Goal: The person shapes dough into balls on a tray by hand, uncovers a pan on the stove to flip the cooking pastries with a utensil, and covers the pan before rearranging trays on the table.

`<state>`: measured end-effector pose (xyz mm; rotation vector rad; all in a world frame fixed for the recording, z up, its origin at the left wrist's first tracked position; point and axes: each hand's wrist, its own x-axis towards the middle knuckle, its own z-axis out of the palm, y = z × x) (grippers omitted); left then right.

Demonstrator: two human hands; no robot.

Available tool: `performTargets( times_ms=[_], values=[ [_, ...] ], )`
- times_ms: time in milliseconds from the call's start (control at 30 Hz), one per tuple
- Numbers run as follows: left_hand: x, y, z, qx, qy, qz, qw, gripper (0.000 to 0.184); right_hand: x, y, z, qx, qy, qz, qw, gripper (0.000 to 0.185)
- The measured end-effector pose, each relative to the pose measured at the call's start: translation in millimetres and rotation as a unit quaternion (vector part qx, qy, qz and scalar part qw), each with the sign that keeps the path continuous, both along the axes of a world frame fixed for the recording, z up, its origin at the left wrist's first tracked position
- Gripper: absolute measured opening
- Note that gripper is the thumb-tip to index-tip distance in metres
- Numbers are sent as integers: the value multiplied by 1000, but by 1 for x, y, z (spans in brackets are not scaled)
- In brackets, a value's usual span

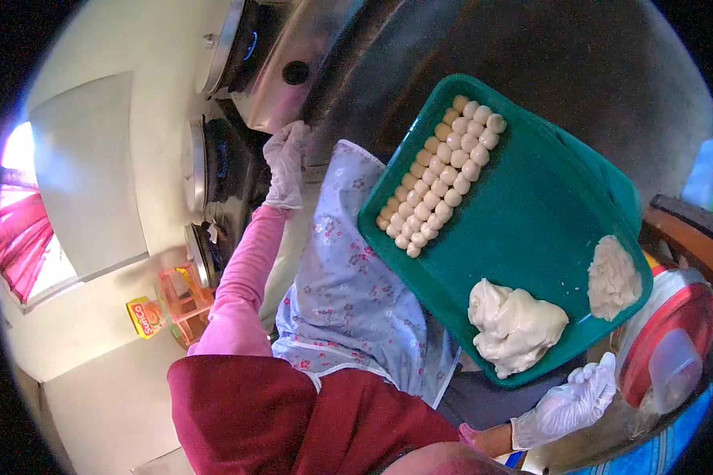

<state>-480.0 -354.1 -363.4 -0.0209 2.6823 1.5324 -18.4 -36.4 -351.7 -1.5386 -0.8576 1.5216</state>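
My left hand (285, 162), in a thin white glove, is closed at the lower edge of the metal stove (280, 87); what its fingers hold, if anything, is hidden. A green tray (523, 198) carries rows of small, round, pale dough balls (439, 170) along its left side. On its lower part rests a large, soft lump of dough (515, 324), with a heap of pale flour-like matter (614, 279) in the right corner. Just outside the tray's lower right edge is my right hand (570, 400), also gloved, its fingers curled together with nothing visible in them.
A round container with a red rim (661, 340) stands right of the tray. Pans (218, 162) and a lit blue flame are at the upper left. An orange basket (186, 301) and a yellow-red SunCo pack (144, 317) lie left. A flowered apron (348, 277) covers my front.
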Motion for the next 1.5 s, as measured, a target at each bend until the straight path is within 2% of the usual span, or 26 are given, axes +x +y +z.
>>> performTargets(
  times_ms=[267, 500, 633, 767, 800, 900, 1000, 1200, 1300, 1400, 1467, 1500],
  values=[
    [-4, 36, 2, 1, -22, 4, 1000, 26, 12, 0, -9, -5, -90, 46, 995, 32],
    [-52, 60, 5, 7, -58, 10, 998, 45, 7, 4, -8, -50, -68, 5, 996, 28],
    [-62, 75, 16, 5, -73, 56, 996, 61, -47, 16, 13, -50, -147, -65, 986, 17],
    [-91, 70, 32, 42, -164, 18, 985, 46, -54, 19, 16, -70, -143, -68, 985, 14],
    [-91, 69, 38, 73, -228, 23, 971, 40, -54, 19, 17, -80, -140, -67, 985, 13],
    [-91, 79, 43, 46, -253, 81, 963, 36, -48, 20, 14, -96, -110, -60, 987, 12],
    [-79, 94, 47, 45, -210, 82, 973, 34, -47, 19, 12, -84, -129, -60, 986, 11],
    [-95, 83, 49, 42, -276, 56, 958, 33, -51, 20, 15, -100, -134, -61, 984, 10],
    [-89, 82, 43, 31, -224, 35, 974, 32, -52, 21, 16, -103, -116, -77, 985, 10],
    [-88, 75, 36, 56, -205, -4, 977, 35, -55, 21, 19, -97, -161, -78, 979, 8],
    [-84, 72, 36, 0, -195, 8, 981, 47, -46, 22, 19, -105, -123, -46, 986, 10],
    [-87, 53, 29, 22, -191, 7, 981, 48, -37, 22, 17, -108, -103, -27, 988, 12]
  ],
)
